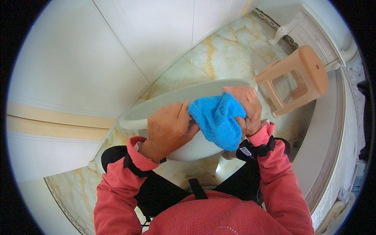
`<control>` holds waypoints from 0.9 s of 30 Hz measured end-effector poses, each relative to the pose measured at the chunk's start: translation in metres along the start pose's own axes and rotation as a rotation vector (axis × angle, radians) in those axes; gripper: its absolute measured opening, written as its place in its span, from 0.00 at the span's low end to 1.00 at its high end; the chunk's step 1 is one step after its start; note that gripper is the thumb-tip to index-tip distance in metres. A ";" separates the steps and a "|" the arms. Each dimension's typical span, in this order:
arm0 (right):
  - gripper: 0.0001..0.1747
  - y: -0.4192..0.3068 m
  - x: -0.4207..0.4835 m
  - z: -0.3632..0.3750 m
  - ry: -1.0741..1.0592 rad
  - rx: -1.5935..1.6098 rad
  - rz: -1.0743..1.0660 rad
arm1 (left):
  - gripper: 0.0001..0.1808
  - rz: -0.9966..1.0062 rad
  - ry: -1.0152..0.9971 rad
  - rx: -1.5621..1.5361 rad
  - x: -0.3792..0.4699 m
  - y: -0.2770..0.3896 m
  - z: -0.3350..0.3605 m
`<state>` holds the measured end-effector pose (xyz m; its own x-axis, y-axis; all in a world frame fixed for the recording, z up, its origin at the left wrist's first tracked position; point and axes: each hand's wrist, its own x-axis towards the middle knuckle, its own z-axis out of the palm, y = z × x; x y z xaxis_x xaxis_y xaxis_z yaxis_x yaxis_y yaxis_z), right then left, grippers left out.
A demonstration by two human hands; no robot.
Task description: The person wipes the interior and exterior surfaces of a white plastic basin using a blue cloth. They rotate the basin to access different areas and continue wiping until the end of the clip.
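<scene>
A bunched blue cloth [218, 119] with a towel-like weave hangs between my two hands. My left hand [167, 126] grips its left end, fingers curled over it. On the other side my right hand [248, 107] is closed around the right part of the cloth. Both hands are above a large pale, whitish tub [192, 149], whose far rim curves behind them. What the tub holds cannot be made out, since the hands and cloth cover much of its opening.
A peach plastic stool [312, 70] stands at the right, close to the tub. Behind it is a white carved cabinet [315, 35]. White panelled doors [73, 58] run along the left. The floor is glossy marble-patterned tile [202, 58]. My knees flank the tub.
</scene>
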<state>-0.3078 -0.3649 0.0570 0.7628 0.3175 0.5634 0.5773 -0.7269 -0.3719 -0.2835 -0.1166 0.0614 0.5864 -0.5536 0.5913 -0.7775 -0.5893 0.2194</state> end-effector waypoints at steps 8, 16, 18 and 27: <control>0.24 0.076 -0.038 0.020 0.256 0.260 0.588 | 0.15 -0.099 0.045 0.006 -0.008 -0.027 0.002; 0.20 0.129 -0.100 0.001 0.027 -0.151 0.696 | 0.14 -0.176 0.023 -0.024 -0.009 -0.030 -0.001; 0.21 0.126 -0.108 -0.001 0.012 -0.180 0.682 | 0.14 -0.186 0.019 -0.026 -0.008 -0.028 -0.001; 0.23 0.092 -0.084 0.004 0.062 -0.113 0.557 | 0.15 -0.281 -0.108 -0.014 -0.002 -0.024 -0.005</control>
<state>-0.3174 -0.4559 -0.0277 0.9227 -0.1656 0.3483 0.0560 -0.8360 -0.5459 -0.2669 -0.0980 0.0585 0.7990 -0.4299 0.4203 -0.5842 -0.7205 0.3735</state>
